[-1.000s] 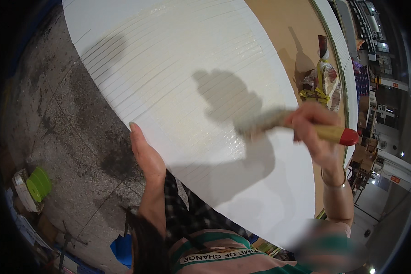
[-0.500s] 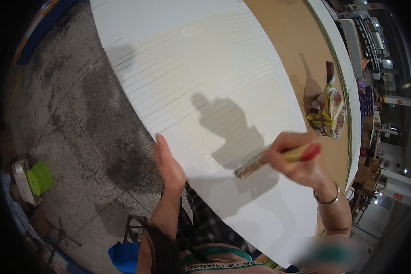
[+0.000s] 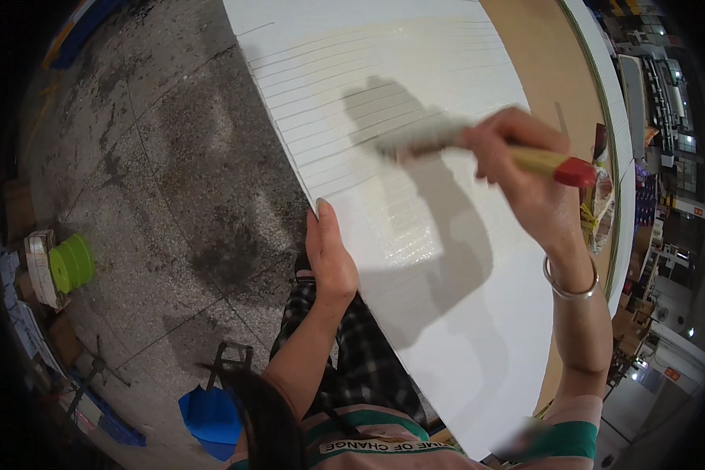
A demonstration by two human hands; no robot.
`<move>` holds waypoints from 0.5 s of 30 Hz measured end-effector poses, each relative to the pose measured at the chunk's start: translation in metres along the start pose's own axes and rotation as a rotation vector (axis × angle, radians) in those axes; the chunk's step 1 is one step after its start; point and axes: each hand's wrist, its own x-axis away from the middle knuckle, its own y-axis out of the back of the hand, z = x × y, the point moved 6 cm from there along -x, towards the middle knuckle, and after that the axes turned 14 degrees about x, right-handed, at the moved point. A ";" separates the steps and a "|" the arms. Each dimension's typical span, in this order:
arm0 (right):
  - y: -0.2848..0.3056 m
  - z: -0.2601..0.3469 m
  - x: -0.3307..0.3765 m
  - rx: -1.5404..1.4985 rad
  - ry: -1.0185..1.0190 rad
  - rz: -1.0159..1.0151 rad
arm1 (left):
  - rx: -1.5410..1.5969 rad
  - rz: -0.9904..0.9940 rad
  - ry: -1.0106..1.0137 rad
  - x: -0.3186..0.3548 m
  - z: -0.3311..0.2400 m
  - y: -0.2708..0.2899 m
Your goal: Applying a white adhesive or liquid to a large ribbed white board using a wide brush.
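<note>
My right hand (image 3: pixel 521 168) is closed round a paintbrush (image 3: pixel 540 160) with a yellowish handle and a red end. The bristles are smeared by motion over a large white board (image 3: pixel 478 345); whether they touch it cannot be made out. Thin dark lines cross the board's upper part, where a pale, wet-looking coating (image 3: pixel 407 239) glistens. At the board's left edge my left hand (image 3: pixel 333 254) grips the rim, its thumb along the edge and its other fingers mostly hidden. Shadows of my arm and upper body fall across the white surface.
Brown board (image 3: pixel 536 47) shows along the right, partly under the white one. A wrapped bundle (image 3: pixel 601 207) with yellow ties stands there, partly behind my right arm. On the stained floor at left are a green spool (image 3: pixel 72 262) and a blue container (image 3: pixel 210 419).
My right hand has swung up and away from me with the brush. My left hand sits farther right and higher in view, still at the board's edge, as the whole view has shifted.
</note>
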 end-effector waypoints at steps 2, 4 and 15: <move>-0.019 0.005 0.011 0.315 -0.044 0.344 | -0.012 0.003 -0.025 -0.003 -0.006 0.007; -0.017 0.009 0.014 0.284 -0.003 0.301 | -0.004 0.021 -0.024 -0.001 -0.004 0.005; -0.026 0.027 0.047 0.318 0.331 0.376 | 0.057 0.055 0.016 0.012 0.008 0.007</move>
